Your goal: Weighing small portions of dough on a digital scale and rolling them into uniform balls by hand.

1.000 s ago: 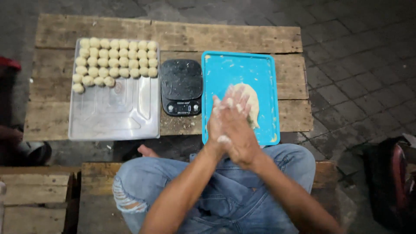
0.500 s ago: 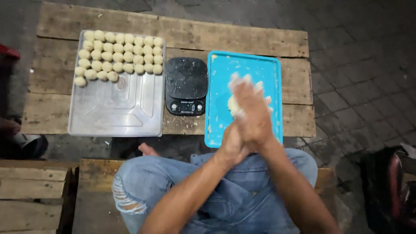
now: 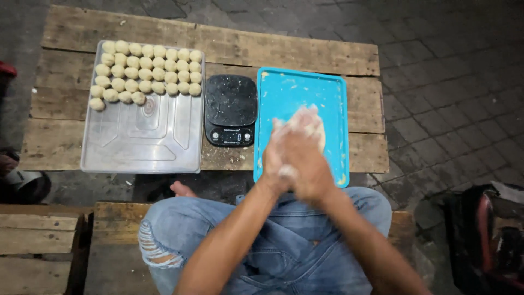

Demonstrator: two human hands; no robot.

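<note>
While blurred, left hand (image 3: pixel 277 158) and right hand (image 3: pixel 305 164) pressed together over blue tray (image 3: pixel 333 98), finger grip unclear, dough (image 3: pixel 316 128) mostly hidden.

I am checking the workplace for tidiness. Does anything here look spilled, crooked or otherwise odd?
Only small things. Dough scraps and smears dot the blue tray, mostly along its right edge. The last row of dough balls on the metal tray is short and uneven. The black scale looks dusty with flour. The hands are blurred, pressed together over the blue tray.
</note>
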